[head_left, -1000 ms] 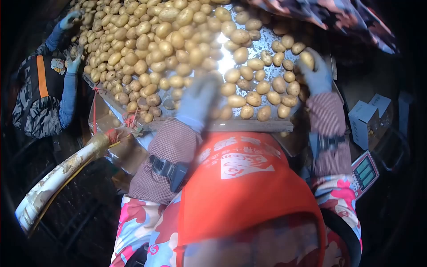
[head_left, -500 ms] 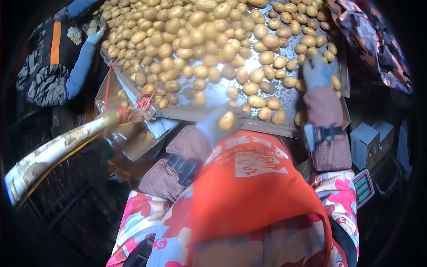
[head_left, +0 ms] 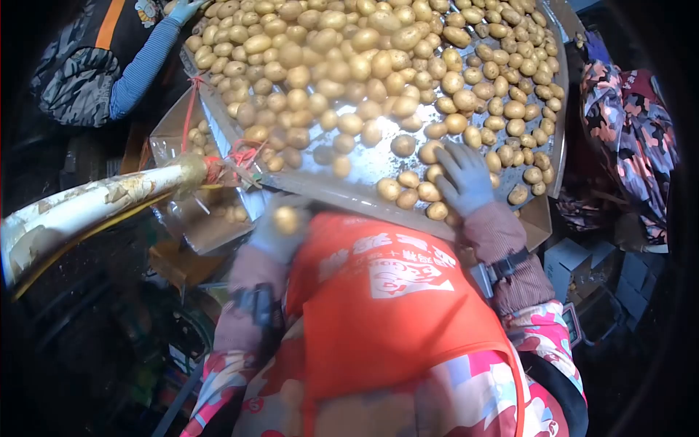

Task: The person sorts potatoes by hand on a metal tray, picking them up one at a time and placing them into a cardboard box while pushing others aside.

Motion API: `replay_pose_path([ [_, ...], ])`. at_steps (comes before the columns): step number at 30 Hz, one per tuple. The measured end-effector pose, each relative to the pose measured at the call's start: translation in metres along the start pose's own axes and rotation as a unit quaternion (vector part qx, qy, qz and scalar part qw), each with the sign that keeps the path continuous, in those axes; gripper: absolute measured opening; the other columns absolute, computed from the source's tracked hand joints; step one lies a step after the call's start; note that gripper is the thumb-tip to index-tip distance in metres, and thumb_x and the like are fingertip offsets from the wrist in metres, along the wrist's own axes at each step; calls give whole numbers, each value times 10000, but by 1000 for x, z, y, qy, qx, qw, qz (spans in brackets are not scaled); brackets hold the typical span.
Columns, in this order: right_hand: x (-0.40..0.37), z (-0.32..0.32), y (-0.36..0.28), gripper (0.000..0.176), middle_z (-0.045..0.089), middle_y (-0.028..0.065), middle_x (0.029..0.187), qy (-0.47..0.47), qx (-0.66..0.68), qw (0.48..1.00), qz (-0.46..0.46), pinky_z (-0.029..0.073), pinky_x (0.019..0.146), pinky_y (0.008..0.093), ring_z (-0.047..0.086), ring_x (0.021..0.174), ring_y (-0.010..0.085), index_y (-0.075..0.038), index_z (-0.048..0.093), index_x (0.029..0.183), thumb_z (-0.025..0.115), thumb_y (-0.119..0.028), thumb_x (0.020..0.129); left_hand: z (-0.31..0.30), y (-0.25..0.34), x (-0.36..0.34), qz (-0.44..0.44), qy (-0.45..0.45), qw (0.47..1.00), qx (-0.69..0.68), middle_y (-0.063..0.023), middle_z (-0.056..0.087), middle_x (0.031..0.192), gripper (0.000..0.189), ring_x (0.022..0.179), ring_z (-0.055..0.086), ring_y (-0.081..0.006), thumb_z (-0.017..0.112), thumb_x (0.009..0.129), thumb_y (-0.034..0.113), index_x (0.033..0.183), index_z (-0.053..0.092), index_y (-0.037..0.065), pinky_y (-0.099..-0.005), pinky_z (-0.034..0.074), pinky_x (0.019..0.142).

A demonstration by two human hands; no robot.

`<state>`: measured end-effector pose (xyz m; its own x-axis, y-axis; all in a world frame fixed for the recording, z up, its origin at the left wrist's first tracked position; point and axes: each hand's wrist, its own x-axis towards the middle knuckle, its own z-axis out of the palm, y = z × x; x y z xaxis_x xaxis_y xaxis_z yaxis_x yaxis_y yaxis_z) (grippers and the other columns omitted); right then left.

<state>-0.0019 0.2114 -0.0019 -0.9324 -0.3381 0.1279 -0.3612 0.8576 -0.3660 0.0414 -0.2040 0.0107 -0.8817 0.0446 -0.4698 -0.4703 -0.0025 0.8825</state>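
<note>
A metal sorting table [head_left: 349,191] bears a large heap of potatoes [head_left: 328,44], thick at the far left and looser toward the right. My left hand [head_left: 273,237], gloved and blurred by motion, is off the table's near edge beside the red apron [head_left: 408,328]. It grips one potato [head_left: 286,219]. My right hand [head_left: 466,178], in a grey-blue glove, lies palm down on the near part of the table. Its fingers are apart and stretched over several loose potatoes; whatever is under the palm is hidden.
A worn white pipe [head_left: 109,197] juts in from the left, by a plastic-lined box [head_left: 182,211] holding potatoes. One co-worker's blue sleeve [head_left: 149,65] reaches in at upper left; another person in camouflage clothing [head_left: 626,124] is at right. Cartons [head_left: 568,262] stand below right.
My left hand has drawn back leftward off the table edge with the potato. My right hand has moved left and nearer, its fingers spread over other potatoes. The camera view has shifted.
</note>
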Motion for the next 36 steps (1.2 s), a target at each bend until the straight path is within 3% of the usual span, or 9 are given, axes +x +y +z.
replay_pose_path([
  [2,-16,0,36,416,650,167,1166,-16,-24,990,136,501,913,428,628,1029,351,-92,627,1292,648,-192,889,-89,-11,2,-193,66,889,-411,-34,628,862,331,734,645,-178,603,976,383,1003,606,53,-319,571,575],
  [6,25,-18,115,416,693,79,1078,114,48,958,261,519,778,284,637,907,171,-109,612,1359,625,-271,976,-200,-6,9,-116,437,809,-377,-61,635,928,398,927,628,-158,536,988,437,1036,610,49,-394,591,820],
  [9,94,6,168,526,660,92,1172,104,131,977,136,516,810,297,611,979,173,-141,541,1434,641,-348,961,-242,-31,3,-108,332,852,-389,-147,657,1183,485,1098,621,-262,499,1004,437,1226,595,16,-379,525,982],
  [11,129,33,155,593,606,157,1257,93,74,988,102,510,877,362,593,1072,267,-161,509,1458,659,-371,924,-133,22,-7,-66,32,945,-319,-164,641,1246,485,1165,603,-293,536,995,397,1281,570,6,-390,500,1003],
  [13,146,30,67,633,528,238,1347,130,-214,962,112,485,971,449,549,1184,405,-183,504,1455,678,-359,872,-67,27,3,-197,42,945,-258,-156,645,1249,478,1073,619,-263,579,978,371,1312,560,30,-366,520,917],
  [16,102,30,32,618,436,283,1413,98,-45,993,58,451,1022,510,484,1243,488,-191,536,1416,696,-267,824,17,46,16,-235,-77,957,-152,-154,645,1239,443,1024,621,-244,565,991,325,1338,532,51,-336,518,889],
  [21,41,-22,39,429,594,224,1237,-120,32,976,176,495,970,456,582,1164,391,-118,635,1286,682,-208,869,54,23,80,-282,-49,932,-224,-146,642,1194,360,967,632,-265,423,1038,284,1302,547,73,-355,529,840],
  [32,236,25,30,623,543,175,1370,25,-70,995,70,440,1065,476,522,1264,372,-234,525,1423,695,-322,830,65,27,95,-335,-39,906,-257,-36,590,1009,198,921,551,-243,465,992,248,1146,577,194,-401,477,831],
  [36,196,7,25,552,630,186,1203,31,104,980,167,505,979,452,620,1124,346,-188,622,1322,759,-329,806,55,-42,103,-5,-167,981,-97,-31,609,1073,207,1013,571,-247,503,993,239,1181,579,199,-380,484,874],
])
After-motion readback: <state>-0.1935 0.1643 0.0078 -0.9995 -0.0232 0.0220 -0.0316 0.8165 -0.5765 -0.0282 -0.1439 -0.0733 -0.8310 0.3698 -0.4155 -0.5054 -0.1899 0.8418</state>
